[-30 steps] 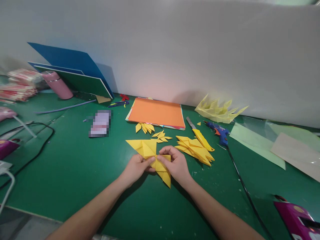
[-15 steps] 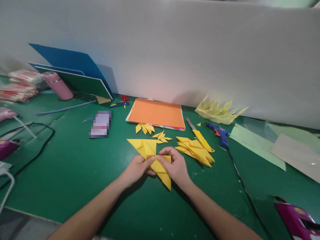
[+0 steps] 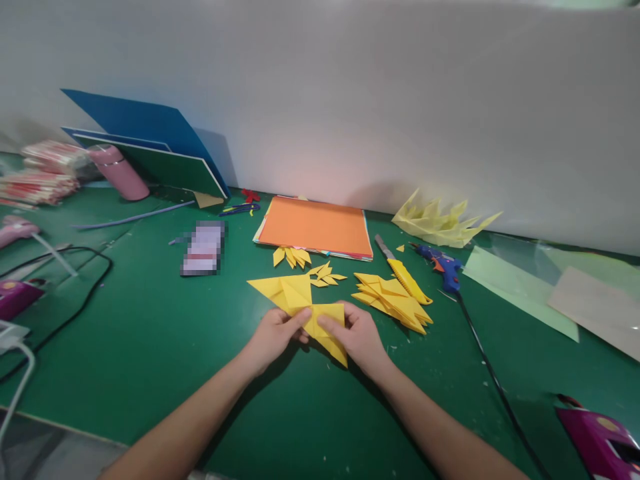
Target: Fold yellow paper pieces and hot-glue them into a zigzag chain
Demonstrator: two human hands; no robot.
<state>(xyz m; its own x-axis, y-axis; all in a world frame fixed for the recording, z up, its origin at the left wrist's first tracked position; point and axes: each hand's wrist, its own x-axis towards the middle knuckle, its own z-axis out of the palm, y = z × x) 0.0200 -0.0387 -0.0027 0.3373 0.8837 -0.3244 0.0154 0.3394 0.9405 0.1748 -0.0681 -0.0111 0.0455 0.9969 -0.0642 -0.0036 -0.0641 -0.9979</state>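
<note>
Both hands pinch a folded yellow paper (image 3: 305,307), which lies low over the green table (image 3: 150,347), in front of the orange paper stack (image 3: 315,225) on the person's side. The left hand (image 3: 273,335) closes thumb and fingers on the paper's middle, and the right hand (image 3: 357,337) grips its near right flap. A pile of folded yellow pieces (image 3: 393,300) lies in front of the stack's right corner. A yellow utility knife (image 3: 403,275) sits just right of the stack, with a blue glue gun (image 3: 443,263) farther right. Small yellow petals (image 3: 293,255) touch the stack's front edge.
</note>
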